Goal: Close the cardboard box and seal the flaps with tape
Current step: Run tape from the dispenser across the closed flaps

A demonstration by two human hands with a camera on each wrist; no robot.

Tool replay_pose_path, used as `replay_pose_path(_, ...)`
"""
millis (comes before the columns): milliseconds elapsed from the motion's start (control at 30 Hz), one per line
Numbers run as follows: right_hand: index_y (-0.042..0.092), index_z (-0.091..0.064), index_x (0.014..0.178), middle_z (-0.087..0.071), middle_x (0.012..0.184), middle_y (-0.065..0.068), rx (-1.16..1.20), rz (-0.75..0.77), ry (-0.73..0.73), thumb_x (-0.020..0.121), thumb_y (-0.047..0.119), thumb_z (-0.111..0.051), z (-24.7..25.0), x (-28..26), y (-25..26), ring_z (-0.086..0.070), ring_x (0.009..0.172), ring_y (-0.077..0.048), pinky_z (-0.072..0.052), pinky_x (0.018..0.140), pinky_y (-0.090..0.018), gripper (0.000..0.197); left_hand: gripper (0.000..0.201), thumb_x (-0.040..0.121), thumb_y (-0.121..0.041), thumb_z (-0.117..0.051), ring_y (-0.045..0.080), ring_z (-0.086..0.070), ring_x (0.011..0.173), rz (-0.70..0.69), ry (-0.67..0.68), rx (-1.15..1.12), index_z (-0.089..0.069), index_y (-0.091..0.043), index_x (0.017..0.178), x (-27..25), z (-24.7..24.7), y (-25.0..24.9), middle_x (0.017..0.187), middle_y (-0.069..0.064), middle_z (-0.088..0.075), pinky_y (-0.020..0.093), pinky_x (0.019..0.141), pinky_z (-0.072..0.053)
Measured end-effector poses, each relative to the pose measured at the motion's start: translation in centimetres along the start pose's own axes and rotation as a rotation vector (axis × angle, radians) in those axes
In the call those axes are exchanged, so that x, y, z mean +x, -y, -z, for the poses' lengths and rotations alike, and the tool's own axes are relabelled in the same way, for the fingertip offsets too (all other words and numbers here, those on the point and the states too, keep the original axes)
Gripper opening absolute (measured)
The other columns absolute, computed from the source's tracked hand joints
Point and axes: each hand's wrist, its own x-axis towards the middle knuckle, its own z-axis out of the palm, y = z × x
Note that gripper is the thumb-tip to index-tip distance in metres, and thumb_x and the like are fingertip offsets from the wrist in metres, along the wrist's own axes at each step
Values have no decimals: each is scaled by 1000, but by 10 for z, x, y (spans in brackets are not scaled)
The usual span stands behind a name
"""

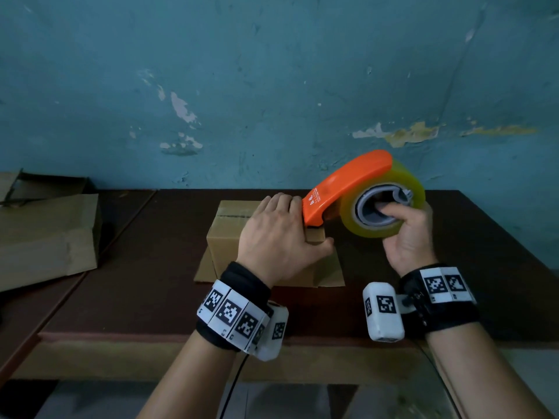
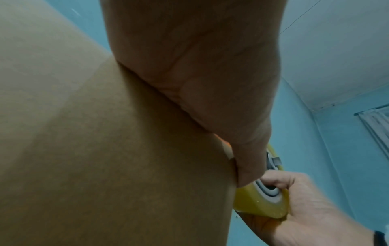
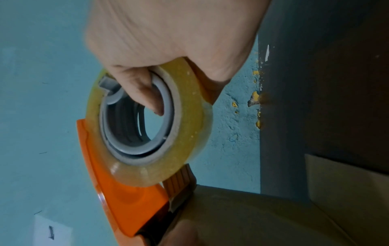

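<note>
A small brown cardboard box stands mid-table with its top flaps down and a seam across the top. My left hand lies palm-down on the box's right part, fingers stretched over the top and thumb against the near side; the left wrist view shows the palm pressed on the cardboard. My right hand grips an orange tape dispenser, thumb inside the core of its yellowish tape roll. The dispenser's front end touches the box's upper right edge, right beside my left fingers.
The box sits on a flat cardboard sheet on a dark brown table. Flattened cardboard pieces are piled at the left. A peeling blue wall rises just behind the table. The table's front edge runs near my wrists.
</note>
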Motion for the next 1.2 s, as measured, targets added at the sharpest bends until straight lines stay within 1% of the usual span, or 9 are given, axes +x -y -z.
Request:
replay_pose_path(133, 7, -66, 83, -71, 83, -4, -99, 66, 29, 62, -12, -52, 3, 5, 7, -69, 92, -27, -58, 80, -40, 32, 75, 80, -79, -32, 22, -59, 109, 12, 1, -13, -58, -19, 115, 0, 1, -1, 110, 1, -63, 38, 108, -42)
replay_pose_path(267, 3, -62, 77, -65, 75, -4, -174, 90, 75, 56, -14, -51, 1, 4, 9, -66, 78, -21, -54, 65, -31, 30, 71, 81, -78, -34, 20, -59, 106, 1, 20, -22, -57, -21, 117, 0, 2, 6, 107, -1, -61, 38, 106, -43)
replay_pose_path(467, 19, -70, 68, -71, 73, 6, -197, 126, 78, 54, -20, -50, 9, 8, 17, -71, 79, -15, -56, 70, -29, 47, 83, 81, -77, -36, 22, -59, 115, 39, 19, 8, -57, -14, 130, -5, 6, 17, 117, 3, -63, 36, 108, -42)
replay_pose_path(733, -6, -61, 87, -65, 77, -6, -268, 104, 62, 54, -23, -50, 14, 10, 15, -69, 81, -19, -59, 72, -34, 38, 89, 82, -77, -30, 25, -56, 123, 26, 31, 19, -52, -13, 140, -8, 8, 16, 127, 7, -61, 39, 113, -38)
replay_pose_path(800, -1, -60, 79, -65, 77, -6, -279, 105, 57, 54, -20, -51, 12, 9, 15, -68, 80, -19, -58, 73, -35, 33, 91, 84, -73, -27, 27, -45, 140, 6, 56, 22, -42, -14, 152, -6, 7, 14, 145, 11, -54, 42, 122, -29)
replay_pose_path(867, 7, -59, 74, -65, 75, -3, -294, 107, 64, 52, -16, -52, 12, 9, 15, -68, 79, -19, -58, 73, -35, 32, 88, 88, -65, -29, 28, -23, 156, -32, 81, 3, -28, -14, 161, -5, 4, 10, 164, 13, -35, 43, 129, -15)
replay_pose_path(933, 7, -59, 75, -64, 77, -4, -287, 95, 66, 52, -15, -52, 13, 9, 15, -68, 82, -20, -58, 76, -37, 32, 85, 91, -57, -30, 26, -11, 159, -62, 96, -10, -21, -12, 163, -4, 3, 7, 170, 13, -22, 41, 129, -8)
replay_pose_path(1033, 7, -59, 75, -66, 75, -2, -283, 88, 59, 51, -16, -52, 13, 9, 14, -68, 83, -21, -59, 78, -38, 34, 83, 92, -54, -31, 26, -15, 158, -63, 103, -29, -24, -11, 162, -4, 2, 6, 169, 14, -25, 41, 129, -11)
replay_pose_path(1200, 9, -62, 77, -67, 79, -3, -292, 83, 47, 51, -13, -53, 13, 8, 14, -68, 86, -23, -58, 81, -42, 36, 78, 95, -67, -30, 22, -46, 141, -29, 15, -8, -40, -18, 155, -5, 1, 6, 148, 5, -54, 43, 125, -27)
